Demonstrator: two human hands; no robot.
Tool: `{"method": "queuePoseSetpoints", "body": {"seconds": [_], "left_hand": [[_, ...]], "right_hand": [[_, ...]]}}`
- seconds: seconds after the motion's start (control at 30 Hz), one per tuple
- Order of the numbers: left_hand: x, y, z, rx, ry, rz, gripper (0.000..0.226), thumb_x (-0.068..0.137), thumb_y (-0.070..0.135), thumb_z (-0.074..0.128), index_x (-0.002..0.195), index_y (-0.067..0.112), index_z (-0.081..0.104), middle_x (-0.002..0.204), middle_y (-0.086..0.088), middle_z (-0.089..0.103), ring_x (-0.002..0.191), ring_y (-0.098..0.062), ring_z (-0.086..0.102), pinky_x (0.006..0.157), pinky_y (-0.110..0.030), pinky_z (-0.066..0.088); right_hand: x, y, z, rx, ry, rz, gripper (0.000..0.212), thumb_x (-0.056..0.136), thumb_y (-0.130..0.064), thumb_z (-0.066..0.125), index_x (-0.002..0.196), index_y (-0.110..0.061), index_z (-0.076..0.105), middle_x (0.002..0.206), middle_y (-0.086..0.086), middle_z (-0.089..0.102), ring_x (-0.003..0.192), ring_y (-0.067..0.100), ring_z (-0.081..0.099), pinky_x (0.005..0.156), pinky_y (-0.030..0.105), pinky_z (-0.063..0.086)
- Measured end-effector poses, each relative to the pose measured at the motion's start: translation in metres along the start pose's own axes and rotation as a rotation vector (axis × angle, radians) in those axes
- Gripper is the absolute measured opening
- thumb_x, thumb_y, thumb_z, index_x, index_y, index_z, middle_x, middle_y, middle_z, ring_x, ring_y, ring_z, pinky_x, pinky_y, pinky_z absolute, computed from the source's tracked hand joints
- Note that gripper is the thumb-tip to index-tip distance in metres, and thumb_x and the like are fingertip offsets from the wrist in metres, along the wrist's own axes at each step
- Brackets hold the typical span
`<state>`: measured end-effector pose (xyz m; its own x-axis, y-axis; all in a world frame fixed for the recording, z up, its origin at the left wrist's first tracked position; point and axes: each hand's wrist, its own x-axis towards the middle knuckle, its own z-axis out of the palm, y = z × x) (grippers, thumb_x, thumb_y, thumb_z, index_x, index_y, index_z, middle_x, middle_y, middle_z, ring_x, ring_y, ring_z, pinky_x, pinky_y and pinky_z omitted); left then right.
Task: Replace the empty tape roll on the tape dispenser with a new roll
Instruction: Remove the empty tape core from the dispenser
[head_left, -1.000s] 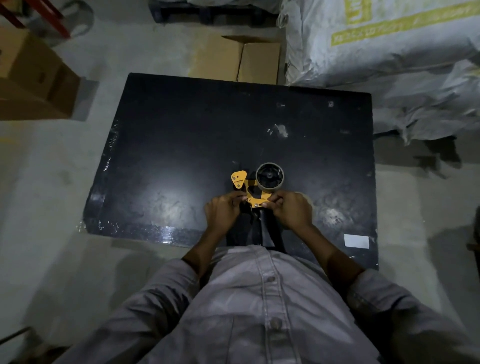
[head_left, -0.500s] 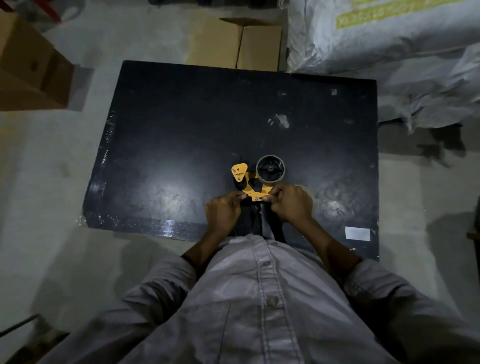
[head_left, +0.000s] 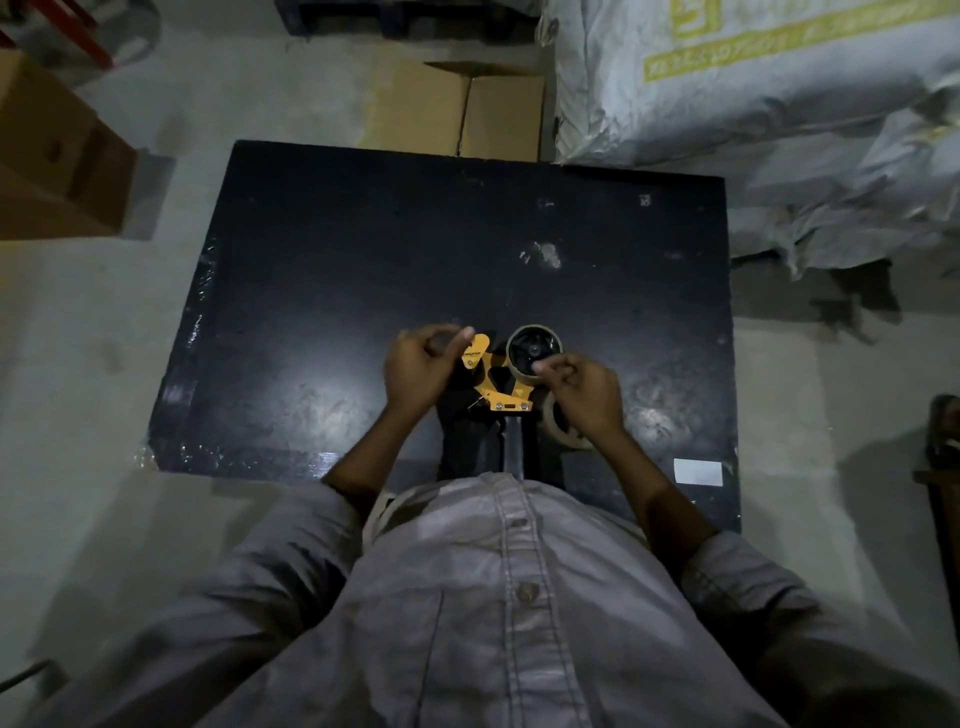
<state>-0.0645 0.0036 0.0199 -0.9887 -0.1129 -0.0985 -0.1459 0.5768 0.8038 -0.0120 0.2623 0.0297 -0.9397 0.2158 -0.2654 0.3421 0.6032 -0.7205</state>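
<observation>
Tape dispenser (head_left: 493, 374) between the two hands is showing a yellow painted-metal frame, semi-gloss, with small bright screws along the edge nearest the right hand (head_left: 582, 395). Hub (head_left: 532, 351) just beyond the right fingertips is looking like black moulded plastic, dull sheen, with a pale matt cardboard-like ring around it. Roll (head_left: 563, 428) lying under the right wrist is reading as tan, matt, papery. Table top (head_left: 363, 249) beyond the fingers is showing black, glossy, scuffed and smeared. Left hand (head_left: 421, 366) is curled beside the yellow plate. Shirt (head_left: 493, 597) is looking like woven grey cloth, matt, with plastic-looking buttons.
</observation>
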Motion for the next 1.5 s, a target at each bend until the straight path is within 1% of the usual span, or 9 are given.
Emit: {"method": "queuePoseSetpoints", "body": {"seconds": [0.2, 0.3, 0.5, 0.63, 0.77, 0.97, 1.17, 1.37, 1.5], "left_hand": [[0.045, 0.037, 0.026, 0.276, -0.323, 0.278, 0.056, 0.111, 0.066, 0.053, 0.136, 0.021, 0.076, 0.127, -0.002, 0.076, 0.133, -0.026, 0.055, 0.107, -0.045, 0.038], [0.06, 0.026, 0.046, 0.372, -0.516, 0.287, 0.068, 0.113, 0.072, 0.028, 0.134, 0.025, 0.074, 0.12, -0.004, 0.075, 0.13, -0.034, 0.061, 0.118, -0.057, 0.04], [0.069, 0.027, 0.059, 0.621, -0.736, 0.195, 0.06, 0.113, 0.059, 0.033, 0.163, 0.035, 0.056, 0.16, -0.012, 0.061, 0.16, -0.037, 0.033, 0.13, -0.06, 0.015], [0.07, 0.019, 0.064, 0.554, -0.759, 0.14, 0.052, 0.105, 0.059, 0.052, 0.155, 0.042, 0.056, 0.161, -0.007, 0.06, 0.162, -0.037, 0.03, 0.13, -0.066, 0.012], [0.076, 0.008, 0.066, 0.318, -0.766, -0.031, 0.039, 0.08, 0.071, 0.063, 0.116, 0.053, 0.064, 0.132, 0.002, 0.073, 0.141, -0.037, 0.056, 0.122, -0.073, 0.036], [0.09, -0.002, 0.08, 0.175, -0.78, -0.107, 0.036, 0.081, 0.065, 0.08, 0.109, 0.048, 0.064, 0.119, -0.001, 0.076, 0.13, -0.038, 0.067, 0.117, -0.073, 0.048], [0.089, -0.02, 0.1, 0.234, -0.63, -0.064, 0.051, 0.062, 0.086, 0.079, 0.099, 0.056, 0.061, 0.116, 0.006, 0.076, 0.132, -0.036, 0.065, 0.119, -0.079, 0.037], [0.09, -0.03, 0.111, 0.178, -0.543, -0.138, 0.061, 0.047, 0.084, 0.084, 0.099, 0.056, 0.068, 0.113, 0.015, 0.076, 0.127, -0.025, 0.068, 0.123, -0.072, 0.038], [0.073, -0.004, 0.095, 0.191, -0.511, -0.159, 0.056, 0.051, 0.08, 0.087, 0.094, 0.045, 0.075, 0.108, 0.018, 0.078, 0.126, -0.019, 0.067, 0.125, -0.072, 0.029]], "right_hand": [[0.037, -0.002, -0.014, 0.039, 0.026, 0.124, 0.038, 0.102, -0.045, 0.079, 0.127, -0.016, 0.078, 0.114, 0.007, 0.083, 0.113, 0.027, 0.076, 0.099, 0.042, 0.06], [0.047, -0.005, -0.013, 0.077, -0.073, 0.185, 0.043, 0.104, -0.043, 0.078, 0.133, -0.011, 0.076, 0.123, 0.01, 0.08, 0.118, 0.027, 0.073, 0.102, 0.041, 0.058], [0.056, -0.005, -0.012, 0.16, -0.221, 0.207, 0.028, 0.109, -0.032, 0.073, 0.117, -0.008, 0.084, 0.107, 0.011, 0.083, 0.087, 0.015, 0.075, 0.07, 0.025, 0.056], [0.057, -0.004, -0.015, 0.214, -0.277, 0.201, 0.026, 0.106, -0.03, 0.077, 0.128, -0.016, 0.083, 0.118, 0.011, 0.085, 0.111, 0.026, 0.081, 0.104, 0.047, 0.064], [0.06, 0.001, -0.013, 0.178, -0.336, 0.167, 0.042, 0.104, -0.035, 0.081, 0.142, -0.02, 0.077, 0.136, 0.008, 0.081, 0.126, 0.026, 0.076, 0.115, 0.048, 0.059], [0.059, 0.008, -0.011, 0.217, -0.319, 0.142, 0.044, 0.1, -0.025, 0.085, 0.143, -0.019, 0.076, 0.153, 0.002, 0.071, 0.139, 0.023, 0.069, 0.124, 0.048, 0.053], [0.062, 0.011, -0.009, 0.226, -0.293, 0.158, 0.048, 0.099, -0.03, 0.086, 0.146, -0.024, 0.075, 0.151, -0.004, 0.073, 0.133, 0.017, 0.071, 0.119, 0.042, 0.056], [0.064, 0.016, -0.005, 0.183, -0.235, 0.245, 0.03, 0.097, -0.038, 0.088, 0.113, -0.012, 0.087, 0.1, 0.007, 0.086, 0.09, 0.018, 0.081, 0.073, 0.026, 0.06], [0.063, 0.018, -0.001, 0.238, -0.169, 0.292, 0.033, 0.09, -0.034, 0.094, 0.105, -0.004, 0.087, 0.099, 0.013, 0.087, 0.08, 0.018, 0.079, 0.07, 0.026, 0.061]]}}
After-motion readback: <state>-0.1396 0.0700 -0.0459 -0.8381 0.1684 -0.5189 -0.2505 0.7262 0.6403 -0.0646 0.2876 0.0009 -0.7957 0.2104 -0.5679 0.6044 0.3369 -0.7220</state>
